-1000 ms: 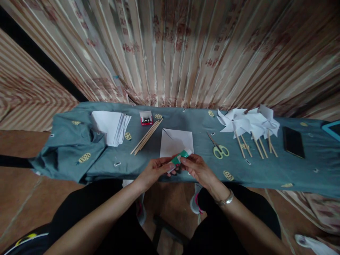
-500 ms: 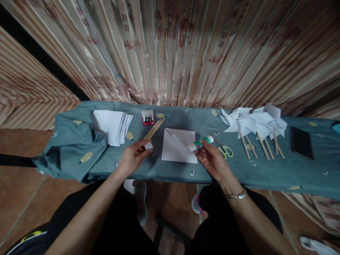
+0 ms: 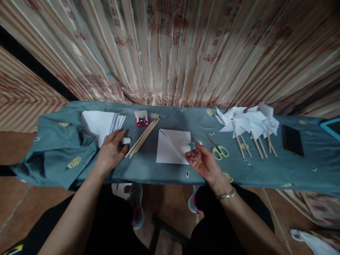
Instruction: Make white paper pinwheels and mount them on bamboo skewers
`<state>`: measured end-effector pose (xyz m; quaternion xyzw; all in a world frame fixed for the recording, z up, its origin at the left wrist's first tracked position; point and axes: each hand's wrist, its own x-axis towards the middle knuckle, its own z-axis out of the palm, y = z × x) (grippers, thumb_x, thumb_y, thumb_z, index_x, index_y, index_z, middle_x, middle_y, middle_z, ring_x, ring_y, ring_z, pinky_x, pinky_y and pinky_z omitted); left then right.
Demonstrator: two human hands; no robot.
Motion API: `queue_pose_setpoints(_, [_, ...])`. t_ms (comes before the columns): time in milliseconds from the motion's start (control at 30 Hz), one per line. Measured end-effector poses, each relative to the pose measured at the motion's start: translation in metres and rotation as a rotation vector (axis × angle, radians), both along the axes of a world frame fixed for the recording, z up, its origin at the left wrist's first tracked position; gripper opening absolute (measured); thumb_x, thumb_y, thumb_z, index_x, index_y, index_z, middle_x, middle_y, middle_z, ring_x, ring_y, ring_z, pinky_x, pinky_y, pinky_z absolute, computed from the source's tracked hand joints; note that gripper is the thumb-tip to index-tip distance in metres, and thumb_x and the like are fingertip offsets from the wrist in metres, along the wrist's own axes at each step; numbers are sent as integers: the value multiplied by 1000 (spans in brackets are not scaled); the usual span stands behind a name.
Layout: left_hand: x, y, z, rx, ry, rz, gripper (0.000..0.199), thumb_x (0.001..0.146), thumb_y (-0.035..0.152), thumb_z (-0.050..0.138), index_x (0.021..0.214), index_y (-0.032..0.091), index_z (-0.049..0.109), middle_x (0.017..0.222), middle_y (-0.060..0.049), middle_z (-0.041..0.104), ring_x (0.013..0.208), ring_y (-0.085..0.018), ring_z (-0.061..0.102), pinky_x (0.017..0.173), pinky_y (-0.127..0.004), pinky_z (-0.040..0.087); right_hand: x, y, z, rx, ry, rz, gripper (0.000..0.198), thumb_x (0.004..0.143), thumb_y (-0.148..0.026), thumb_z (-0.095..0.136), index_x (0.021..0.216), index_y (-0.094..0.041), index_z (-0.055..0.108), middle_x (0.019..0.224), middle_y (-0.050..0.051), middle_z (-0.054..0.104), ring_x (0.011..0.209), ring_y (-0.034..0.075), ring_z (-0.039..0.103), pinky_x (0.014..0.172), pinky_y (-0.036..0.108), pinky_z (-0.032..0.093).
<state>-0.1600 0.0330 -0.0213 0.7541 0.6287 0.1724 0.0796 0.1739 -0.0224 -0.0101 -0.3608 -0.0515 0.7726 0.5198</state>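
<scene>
My right hand (image 3: 203, 161) grips a glue stick (image 3: 192, 146) with a green and white barrel, its white end pointing left. It is held over a creased square sheet of white paper (image 3: 170, 150) lying on the cloth. To the left, my left hand (image 3: 111, 150) has its thumb and fingers apart beside a small white glue stick cap (image 3: 126, 140). The cap lies on its side by the fingertips. Several wooden sticks (image 3: 142, 138) rest right of the cap. Green-handled scissors (image 3: 220, 152) lie just beyond my right hand.
A stack of white paper (image 3: 99, 122) stands at the left, near a small red box (image 3: 142, 119) of dark pins. On the right are several paper pinwheels (image 3: 239, 122) on sticks, a black phone (image 3: 292, 140) and a blue-edged tablet (image 3: 332, 126). A patterned cloth (image 3: 202, 120) covers the table.
My left hand has moved left with the cap, set it down left of the sticks and spread its fingers. My right hand has tilted the glue stick's tip towards me over the paper.
</scene>
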Motion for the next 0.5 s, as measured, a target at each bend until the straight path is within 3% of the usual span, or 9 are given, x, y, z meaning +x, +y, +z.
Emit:
queue_pose_setpoints(200, [7, -2, 16, 118, 42, -67, 47, 89, 27, 48, 134, 18, 49, 140, -10, 49, 121, -32, 50, 105, -49, 44, 0, 3, -2, -26, 66, -1, 20, 71, -25, 79, 69, -19, 60, 63, -2, 69, 58, 10, 66, 51, 16, 53])
queue_pose_setpoints(333, [31, -5, 16, 204, -6, -113, 42, 88, 22, 49, 130, 16, 53, 131, -12, 55, 117, -31, 53, 101, -50, 46, -1, 7, -3, -20, 70, -3, 20, 71, -25, 80, 69, -20, 61, 63, -3, 69, 58, 9, 66, 52, 15, 54])
queue_pose_setpoints(400, [51, -12, 11, 240, -67, -198, 40, 89, 16, 47, 129, 16, 54, 127, -13, 59, 115, -29, 55, 98, -47, 49, 1, 10, -4, -15, 48, 0, 21, 69, -26, 82, 69, -20, 62, 63, -3, 70, 57, 9, 66, 54, 16, 55])
queue_pose_setpoints(500, [86, -26, 1, 189, -146, -432, 36, 92, 12, 44, 125, 16, 57, 123, -12, 63, 113, -25, 56, 96, -44, 51, 4, 15, -6, 19, -40, -13, 23, 66, -30, 85, 67, -20, 64, 61, -2, 71, 56, 9, 67, 55, 16, 56])
